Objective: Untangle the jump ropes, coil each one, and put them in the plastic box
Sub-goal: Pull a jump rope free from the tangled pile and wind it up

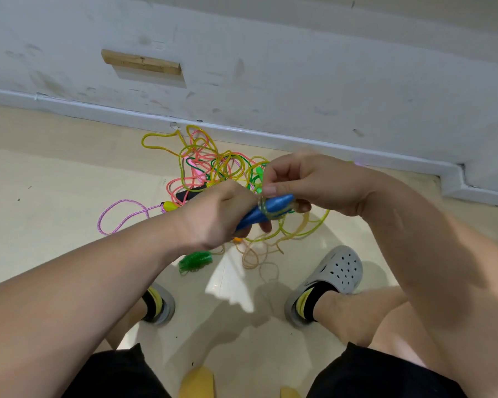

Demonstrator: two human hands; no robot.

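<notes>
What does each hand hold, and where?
The left hand grips the blue plastic jump-rope handle at its lower end; the right hand pinches the translucent yellow cord wrapped around it.

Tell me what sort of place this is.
Probably a plain indoor room, down by a wall: scuffed white wall, white skirting strip at its foot, glossy beige floor strewn with tangled jump ropes.

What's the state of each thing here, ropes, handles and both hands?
Blue handles: held together, off the floor.
Yellowish rope: wound partly round the blue handles.
Left hand: grips the blue handles.
Right hand: pinches the yellowish rope.
Rope pile: tangled, on the floor.
Green rope: coiled, on the floor.
Purple rope: loose loop on the floor.
</notes>
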